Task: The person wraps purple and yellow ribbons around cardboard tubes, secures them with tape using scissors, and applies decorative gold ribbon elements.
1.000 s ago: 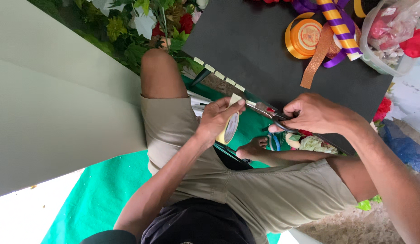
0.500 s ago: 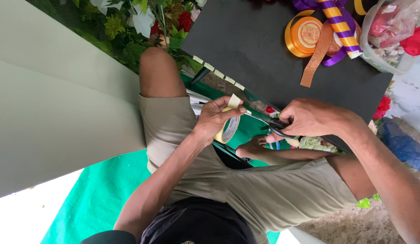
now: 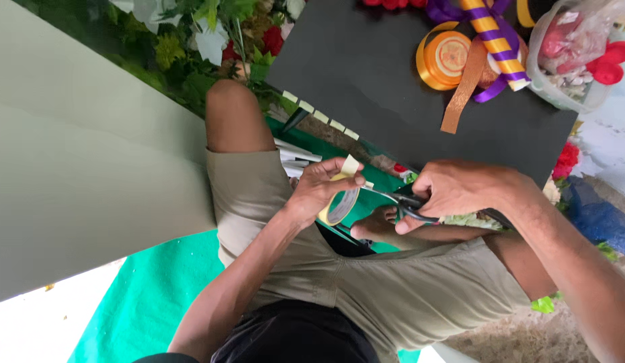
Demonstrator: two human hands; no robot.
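My left hand (image 3: 319,191) grips the tape roll (image 3: 341,205); right hand (image 3: 460,191) grips scissors (image 3: 400,199) beside it, below the black board (image 3: 393,87).

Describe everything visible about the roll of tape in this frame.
The tape roll is a pale yellow ring, apparently paper tape, with a hollow core. The left hand holds it on edge above the lap and pinches its free end, which sticks upward. The scissors in the right hand reach its strip.
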